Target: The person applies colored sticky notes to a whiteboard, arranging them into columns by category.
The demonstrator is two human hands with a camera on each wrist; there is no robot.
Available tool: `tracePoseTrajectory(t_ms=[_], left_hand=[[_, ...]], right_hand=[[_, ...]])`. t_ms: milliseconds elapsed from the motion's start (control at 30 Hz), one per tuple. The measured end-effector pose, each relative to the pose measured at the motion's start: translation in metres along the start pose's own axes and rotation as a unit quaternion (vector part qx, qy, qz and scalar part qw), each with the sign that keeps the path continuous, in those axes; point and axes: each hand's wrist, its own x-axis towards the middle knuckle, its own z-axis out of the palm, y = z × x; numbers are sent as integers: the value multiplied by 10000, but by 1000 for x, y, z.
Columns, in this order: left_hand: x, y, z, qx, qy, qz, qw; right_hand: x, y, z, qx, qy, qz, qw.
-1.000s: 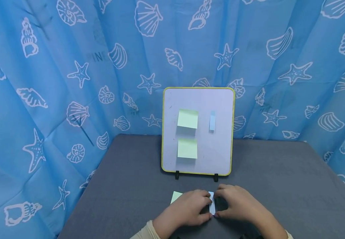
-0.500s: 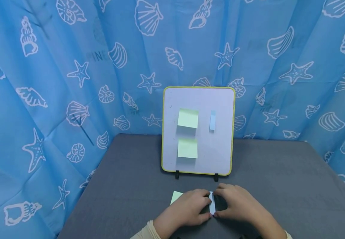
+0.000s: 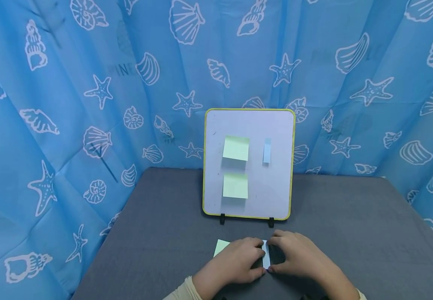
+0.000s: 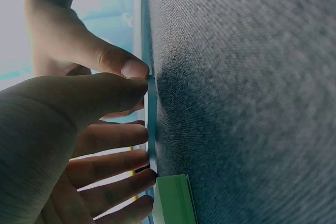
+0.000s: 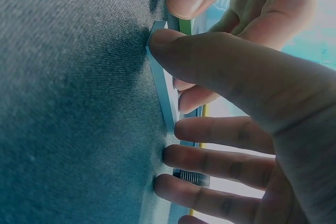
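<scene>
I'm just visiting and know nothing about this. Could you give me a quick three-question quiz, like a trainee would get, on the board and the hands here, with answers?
1. How many green notes are stuck on the whiteboard?

2. True or false: in the head view, the blue note on the whiteboard is to the left of the green notes.

3. What lies between the left hand and the right hand?
A) a marker pen
B) a blue pad
C) a pair of scissors

Key:
1. Two, one above the other.
2. False; the blue note is to their right.
3. B, the blue pad, on the table.
</scene>
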Motion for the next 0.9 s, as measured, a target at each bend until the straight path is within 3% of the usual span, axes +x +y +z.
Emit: tracePoseTrajectory(t_ms=[467,600,900], left_hand=[[0,-1,2,3,80,37,10000],[-1,-1,2,6,88,34,10000],[-1,0,1,27,19,29,10000]], right_hand=[[1,0,0,23,-66,107,9999],[5,11,9,86,-64,123,9999],[2,-2,0,4,-105,249,9996]])
